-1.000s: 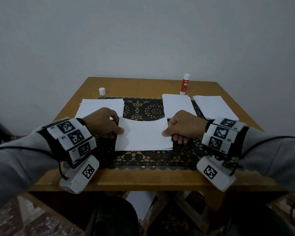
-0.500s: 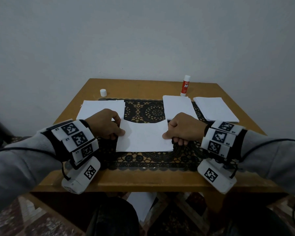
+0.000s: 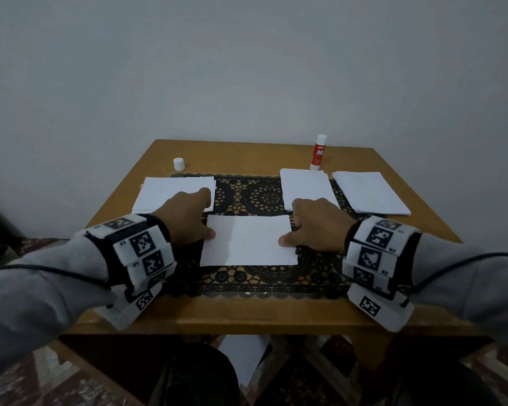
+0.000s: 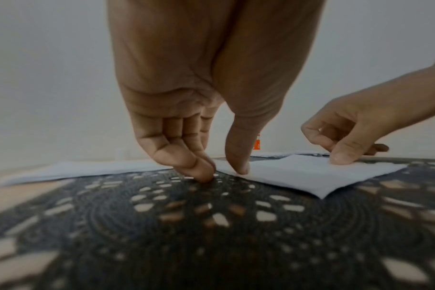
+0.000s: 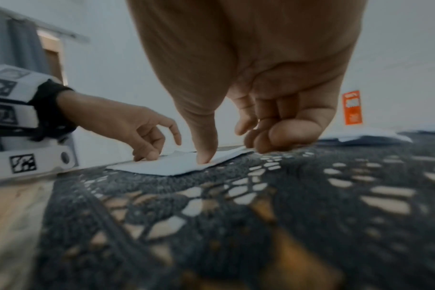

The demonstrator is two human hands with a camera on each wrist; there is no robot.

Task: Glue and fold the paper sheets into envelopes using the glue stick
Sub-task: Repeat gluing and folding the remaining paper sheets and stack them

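Observation:
A folded white paper (image 3: 248, 241) lies flat on the black lace mat (image 3: 264, 194) in the middle of the table. My left hand (image 3: 198, 218) is at its left edge, thumb pressing down on the paper (image 4: 298, 174) and the other fingers loosely curled, their tips on the mat. My right hand (image 3: 298, 225) is at the right edge, its thumb pressing the paper (image 5: 176, 164) and its fingers curled beside the corner. The red and white glue stick (image 3: 318, 152) stands uncapped at the back right, out of both hands. Its white cap (image 3: 178, 164) sits at the back left.
Three stacks of white sheets lie on the wooden table (image 3: 247, 312): one at the left (image 3: 165, 194), one right of centre (image 3: 305, 186), one at the far right (image 3: 370, 191). A loose sheet (image 3: 241, 358) lies on the floor under the table. A plain wall stands behind.
The paper, held up by its side edges before, now lies flat on the mat. Both hands went from pinching its edges to pressing it down with the thumbs.

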